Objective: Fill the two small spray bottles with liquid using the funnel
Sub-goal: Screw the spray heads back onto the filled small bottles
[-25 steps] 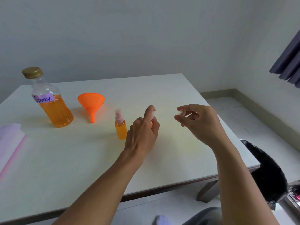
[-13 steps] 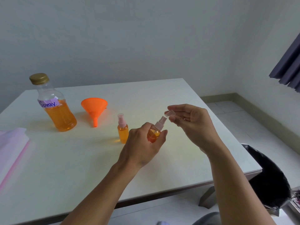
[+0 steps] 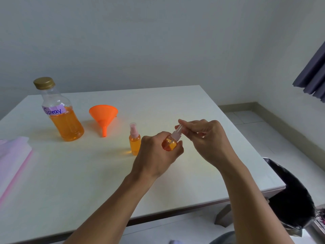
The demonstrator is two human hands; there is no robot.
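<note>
At frame centre, the left hand [image 3: 156, 159] grips one spray bottle [image 3: 169, 144], tilted above the worktop [image 3: 175, 187]. The right hand [image 3: 209, 140] pinches a clear cap [image 3: 178, 129] at its nozzle. The second spray bottle [image 3: 135, 142] stands just left. Both hold orange liquid, so filling appears complete. The funnel [image 3: 103, 113] lies idle and the supply bottle [image 3: 61, 118] is closed, upper left. Remaining: seat the cap and set the bottle down.

The left hand [image 3: 158, 155] now holds the small spray bottle [image 3: 169, 144] raised off the desk [image 3: 228, 173] and tilted toward the right hand [image 3: 207, 140]; a second ago the bottle stood upright. The right hand has closed the gap, bringing its clear cap [image 3: 178, 129] onto the pink nozzle [image 3: 174, 135].
</note>
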